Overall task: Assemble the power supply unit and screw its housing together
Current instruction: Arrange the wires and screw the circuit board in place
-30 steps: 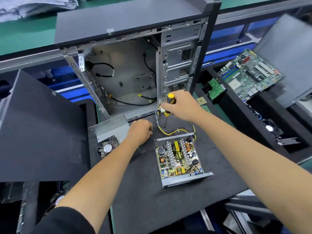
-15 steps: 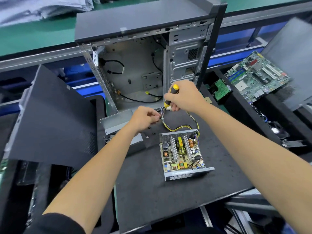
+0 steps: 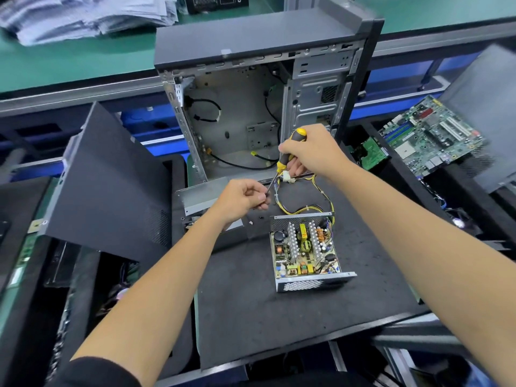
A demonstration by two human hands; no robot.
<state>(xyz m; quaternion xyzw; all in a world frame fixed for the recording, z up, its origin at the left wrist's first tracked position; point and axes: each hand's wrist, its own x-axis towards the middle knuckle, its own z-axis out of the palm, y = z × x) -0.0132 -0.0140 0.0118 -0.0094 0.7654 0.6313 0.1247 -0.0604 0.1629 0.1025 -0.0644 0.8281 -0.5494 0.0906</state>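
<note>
The open power supply unit [image 3: 305, 251] lies on the black mat [image 3: 279, 317], its circuit board exposed and yellow-black wires looping up behind it. Its grey metal cover [image 3: 199, 195] sits to the left, partly under my left arm. My right hand [image 3: 312, 152] grips a yellow-and-black screwdriver [image 3: 290, 150], tilted with its tip pointing down-left. My left hand [image 3: 243, 199] is closed at the screwdriver's tip, fingers pinched together; what it pinches is too small to see.
An empty grey computer case [image 3: 251, 107] stands upright behind the mat. A dark side panel [image 3: 109, 185] leans at the left. A green motherboard [image 3: 427, 135] rests in a bin at the right. Folded papers [image 3: 83, 15] lie on the green bench behind.
My left hand rose from the metal cover to the screwdriver's tip. My right hand tilted the screwdriver from upright toward the left. The view shifted so the scene sits further right.
</note>
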